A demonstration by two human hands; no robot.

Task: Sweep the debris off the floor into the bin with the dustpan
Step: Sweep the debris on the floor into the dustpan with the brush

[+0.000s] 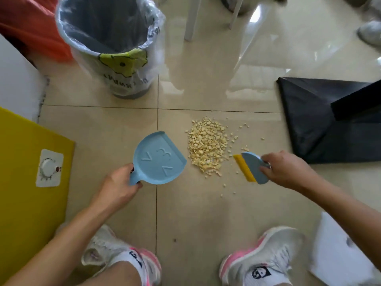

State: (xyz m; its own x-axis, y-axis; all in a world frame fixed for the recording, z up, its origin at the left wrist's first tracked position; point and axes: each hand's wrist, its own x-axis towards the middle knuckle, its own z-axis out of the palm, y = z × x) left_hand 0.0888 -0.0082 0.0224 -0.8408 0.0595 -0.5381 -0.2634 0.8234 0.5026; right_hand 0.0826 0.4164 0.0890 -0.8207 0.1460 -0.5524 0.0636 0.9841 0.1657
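Observation:
A pile of pale yellow debris [207, 144] lies on the tiled floor in the middle. My left hand [117, 185] grips the handle of a light blue dustpan [158, 158], which sits just left of the pile with its open edge facing it. My right hand [285, 169] holds a small blue brush with yellow bristles [250, 168] just right of the pile, bristles toward the crumbs. The bin [107, 44], lined with a clear plastic bag, stands at the upper left.
A black bag [321, 120] lies flat on the right. A yellow board [24, 182] lies on the left, an orange bag [33, 21] behind the bin. White chair legs [191, 19] stand at the top. My shoes [261, 256] are at the bottom, white paper [338, 248] beside them.

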